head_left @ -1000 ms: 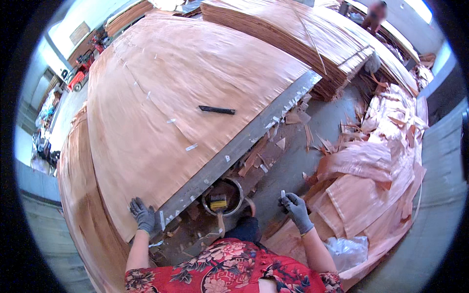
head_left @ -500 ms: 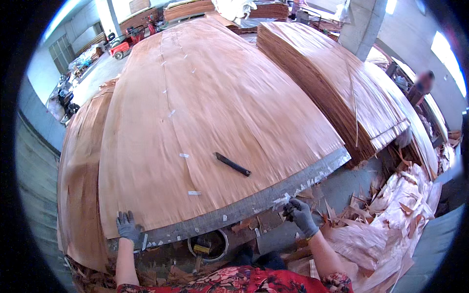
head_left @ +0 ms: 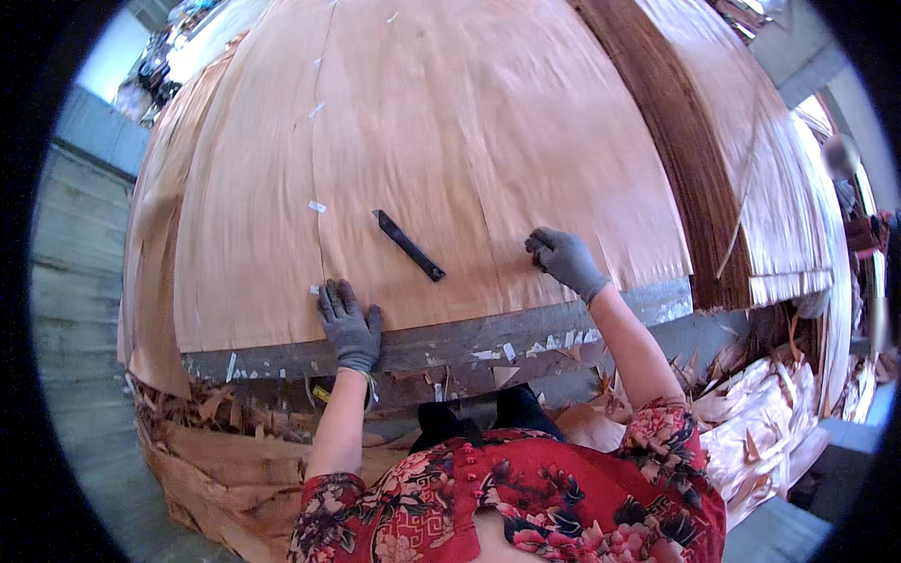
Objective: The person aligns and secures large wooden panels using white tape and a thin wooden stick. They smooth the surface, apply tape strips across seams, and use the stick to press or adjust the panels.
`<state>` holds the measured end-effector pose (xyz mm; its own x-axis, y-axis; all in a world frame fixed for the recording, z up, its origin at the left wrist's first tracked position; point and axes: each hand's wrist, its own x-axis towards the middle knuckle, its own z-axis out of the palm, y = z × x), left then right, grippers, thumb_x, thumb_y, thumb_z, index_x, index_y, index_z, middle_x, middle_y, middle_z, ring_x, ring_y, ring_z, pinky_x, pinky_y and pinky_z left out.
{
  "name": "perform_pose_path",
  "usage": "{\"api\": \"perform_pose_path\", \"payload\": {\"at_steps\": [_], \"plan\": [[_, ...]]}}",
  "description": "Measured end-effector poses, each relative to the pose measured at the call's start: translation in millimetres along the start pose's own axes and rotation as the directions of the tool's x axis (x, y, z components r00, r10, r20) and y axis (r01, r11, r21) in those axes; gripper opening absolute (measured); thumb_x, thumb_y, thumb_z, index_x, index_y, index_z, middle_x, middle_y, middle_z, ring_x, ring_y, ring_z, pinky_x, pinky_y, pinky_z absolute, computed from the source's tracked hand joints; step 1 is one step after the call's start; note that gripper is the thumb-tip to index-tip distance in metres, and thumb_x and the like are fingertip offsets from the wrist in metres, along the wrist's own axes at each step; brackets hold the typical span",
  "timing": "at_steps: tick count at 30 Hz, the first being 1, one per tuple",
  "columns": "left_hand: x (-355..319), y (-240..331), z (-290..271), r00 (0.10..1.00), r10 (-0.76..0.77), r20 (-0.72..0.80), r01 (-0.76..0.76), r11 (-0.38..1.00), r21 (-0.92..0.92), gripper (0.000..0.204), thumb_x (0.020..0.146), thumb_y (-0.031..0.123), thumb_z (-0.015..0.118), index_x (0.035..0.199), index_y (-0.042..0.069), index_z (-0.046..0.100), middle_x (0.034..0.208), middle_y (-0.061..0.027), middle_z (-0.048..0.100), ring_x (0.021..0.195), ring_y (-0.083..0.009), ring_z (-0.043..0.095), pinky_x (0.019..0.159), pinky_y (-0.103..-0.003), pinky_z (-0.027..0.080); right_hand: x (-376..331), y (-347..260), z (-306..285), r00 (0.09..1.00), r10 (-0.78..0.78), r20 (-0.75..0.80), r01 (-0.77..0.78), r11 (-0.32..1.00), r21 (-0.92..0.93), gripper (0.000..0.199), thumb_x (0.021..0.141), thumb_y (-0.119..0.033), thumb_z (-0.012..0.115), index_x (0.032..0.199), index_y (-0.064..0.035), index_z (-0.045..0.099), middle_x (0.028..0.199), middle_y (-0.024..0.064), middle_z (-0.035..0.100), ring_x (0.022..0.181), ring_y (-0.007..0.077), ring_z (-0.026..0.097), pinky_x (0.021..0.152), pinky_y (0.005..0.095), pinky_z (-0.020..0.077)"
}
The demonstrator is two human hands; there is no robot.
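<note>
**Both gloved hands flat on the veneer sheet**

Closest to me is my own red flowered blouse (head_left: 526, 497), with both bare forearms reaching up from it. Below the worktop edge, scraps of veneer (head_left: 225, 413) lie heaped on my left, and more torn pieces (head_left: 779, 413) pile up on my right.

My left hand (head_left: 349, 324), in a grey glove, lies palm down on the near edge of the big veneer sheet (head_left: 469, 122). Its grip is slack and holds nothing: the fingers are spread and pressed flat on the wood, the heel of the hand over the grey worktop rim (head_left: 488, 338). Its fingertips sit just beside a small white tape patch (head_left: 315, 290) on a seam in the sheet.

My right hand (head_left: 563, 258), gloved the same, rests further along the same edge. Its fingers are curled, the tips touching the veneer; this grip is half closed, and I cannot tell whether anything is pinched under it.

Between my hands, a little further in, a dark flat blade tool (head_left: 408, 245) lies loose on the sheet, slanting, touched by neither hand. Another white tape patch (head_left: 317, 206) sits further up the seam.

Beyond, to the right, a thick stack of veneer sheets (head_left: 741, 188) shows its dark layered edge. A blurred person (head_left: 849, 178) stands at the far right.
</note>
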<state>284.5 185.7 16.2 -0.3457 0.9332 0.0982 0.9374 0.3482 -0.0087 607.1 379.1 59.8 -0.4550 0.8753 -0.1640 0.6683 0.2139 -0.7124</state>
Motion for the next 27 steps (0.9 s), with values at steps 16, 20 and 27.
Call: {"api": "perform_pose_path", "payload": {"at_steps": [16,20,27], "plan": [[-1,-5,-4,0.997,-0.076,0.007,0.077,0.988,-0.136,0.077,0.073,0.038,0.057,0.132,-0.004,0.030,0.138,-0.0253,0.027,0.129,-0.0401,0.022,0.106,-0.052,0.013,112,-70,7,0.893,0.140,0.427,0.089,0.877,-0.473,0.043,0.079,-0.046,0.049,0.077,-0.0072,0.068,0.085,0.0138,0.065,0.083,0.0301,0.063,0.072,0.0398,0.0488],[-1,-4,-8,0.997,-0.074,0.003,0.074,0.988,-0.138,0.079,0.071,0.039,0.059,0.132,-0.003,0.031,0.138,-0.0252,0.027,0.129,-0.0396,0.022,0.106,-0.051,0.013,102,-68,-13,0.926,0.120,0.357,0.135,0.779,-0.612,0.045,0.077,-0.049,0.053,0.068,-0.0068,0.068,0.068,0.0108,0.065,0.070,0.0264,0.064,0.063,0.0388,0.0494],[-2,-8,-4,0.998,-0.056,-0.019,0.053,0.989,-0.141,0.079,0.073,0.041,0.057,0.132,-0.004,0.030,0.137,-0.0256,0.028,0.129,-0.0397,0.023,0.106,-0.051,0.014,91,-49,31,0.851,-0.521,0.063,0.454,0.672,-0.585,0.070,0.078,-0.055,0.050,0.129,-0.0072,0.040,0.138,0.0146,0.031,0.128,0.0300,0.028,0.104,0.0471,0.0182]]}}
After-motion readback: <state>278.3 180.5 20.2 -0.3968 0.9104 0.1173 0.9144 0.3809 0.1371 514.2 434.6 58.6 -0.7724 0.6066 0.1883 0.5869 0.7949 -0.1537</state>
